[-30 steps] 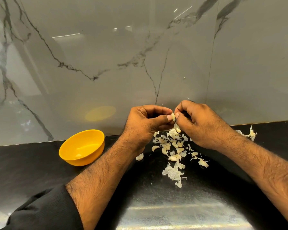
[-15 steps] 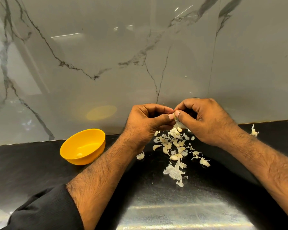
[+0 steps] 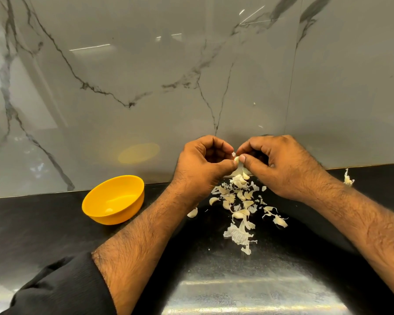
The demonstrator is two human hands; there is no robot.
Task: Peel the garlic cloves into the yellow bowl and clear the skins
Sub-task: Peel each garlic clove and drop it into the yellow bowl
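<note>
- Since a second ago: both hands slightly higher; bowl unmoved.
- Near: one heap of skins and cloves [image 3: 239, 208] on black counter [image 3: 43, 228].
- One yellow bowl [image 3: 113, 199], left.
- Left hand [image 3: 199, 165] and right hand [image 3: 280, 165] both pinch one garlic clove [image 3: 237, 159] above heap.

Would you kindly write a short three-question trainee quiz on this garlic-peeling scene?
1. True or false: both hands pinch one garlic clove.
2. The bowl sits on which side of the left hand: A) its left, B) its right?
3. What litters the counter below the right hand?

Key: 1 true; 2 A; 3 garlic skins and cloves.
</note>
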